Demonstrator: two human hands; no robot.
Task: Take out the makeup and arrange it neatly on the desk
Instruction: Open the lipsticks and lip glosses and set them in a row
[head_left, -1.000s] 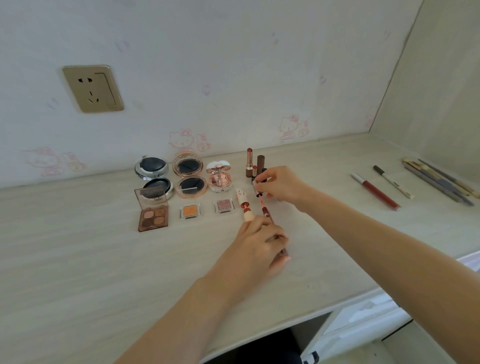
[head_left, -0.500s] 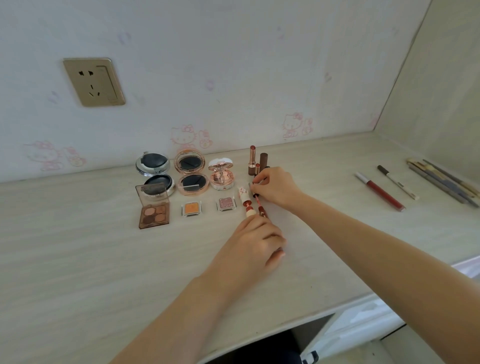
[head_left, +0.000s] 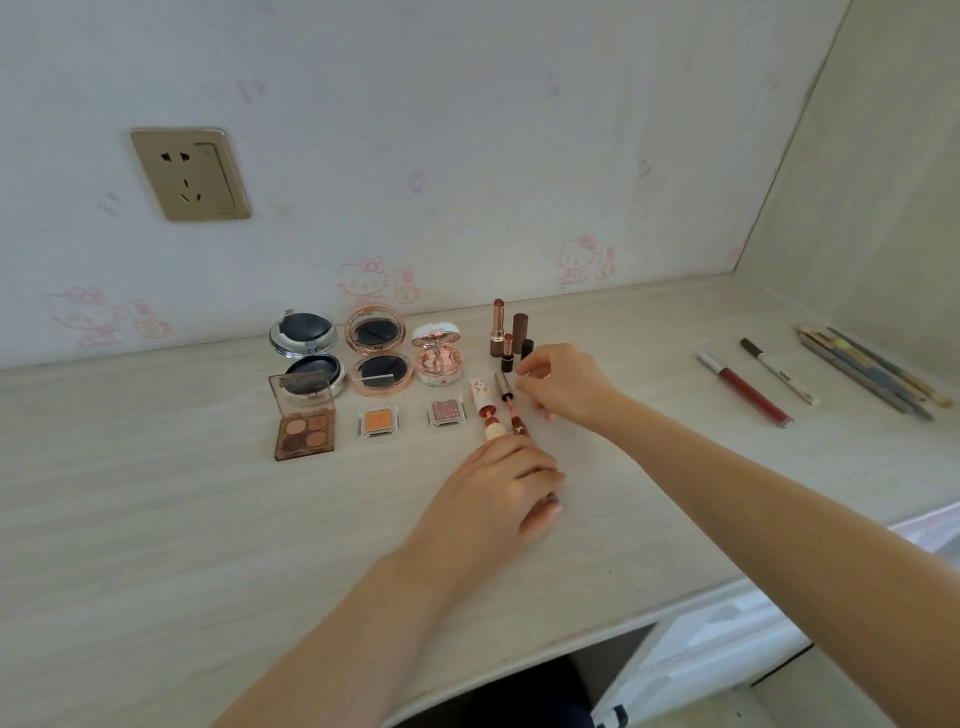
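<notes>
My left hand (head_left: 498, 488) curls over the near end of a slim red lip gloss tube (head_left: 510, 410) that lies on the pale desk (head_left: 156, 519). Just past the tube's far end hovers my right hand (head_left: 569, 387), fingers loosely bent with nothing between them. A white-and-red lip tube (head_left: 485, 410) lies right beside the slim one. Several lipsticks (head_left: 506, 332) stand behind. Left of them are three open compacts (head_left: 374, 353), an eyeshadow palette (head_left: 304, 431) and two small single shadows, orange (head_left: 379, 421) and pink (head_left: 447, 412).
At the right lie a dark red lip gloss (head_left: 743, 387), a white pen (head_left: 779, 371) and several pencils or brushes (head_left: 872, 371) near the side panel. A wall outlet (head_left: 189, 174) is at the upper left. The desk's front edge (head_left: 623, 618) runs below my arms.
My right hand has let go of the slim tube's far end and drawn slightly right. The tube now lies straighter beside the white-and-red one; my left hand stays on its near end.
</notes>
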